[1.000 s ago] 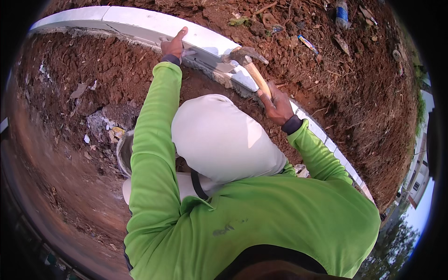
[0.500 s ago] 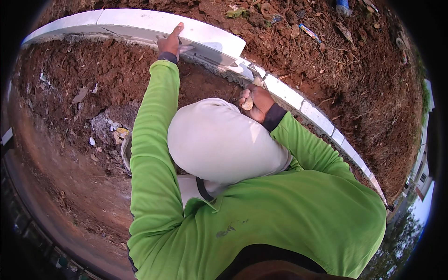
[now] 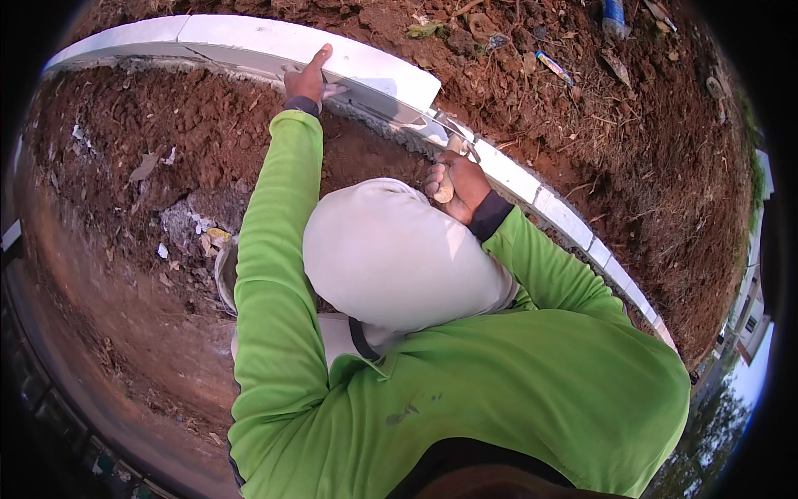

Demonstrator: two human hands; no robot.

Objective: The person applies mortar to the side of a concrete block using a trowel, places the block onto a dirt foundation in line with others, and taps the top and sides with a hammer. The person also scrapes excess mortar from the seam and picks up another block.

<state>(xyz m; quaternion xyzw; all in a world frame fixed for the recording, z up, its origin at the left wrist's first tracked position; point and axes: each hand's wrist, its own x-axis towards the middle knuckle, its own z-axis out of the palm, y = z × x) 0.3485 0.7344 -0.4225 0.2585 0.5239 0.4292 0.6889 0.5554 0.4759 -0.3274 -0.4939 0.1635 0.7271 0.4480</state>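
Note:
My left hand (image 3: 306, 83) grips a long white kerb block (image 3: 299, 46), thumb raised along its front face and fingertips against its shaded side. My right hand (image 3: 465, 183) is closed on a hammer (image 3: 445, 185), whose wooden handle end points back toward me; the hammer head sits at the lower kerb course just right of that block, partly hidden by the hand. My bent knee (image 3: 391, 249) in white trousers is below both hands.
The white kerb (image 3: 565, 216) curves away to the right. Red soil (image 3: 125, 116) lies on both sides, with litter and a plastic bottle (image 3: 613, 17) at upper right. A bucket-like container (image 3: 224, 274) is partly hidden by my left arm. Buildings (image 3: 752, 316) show at the right rim.
My right hand with the hammer has moved down and left from a raised, angled position to the lower kerb beside the block. My left hand stays on the block, shifted slightly.

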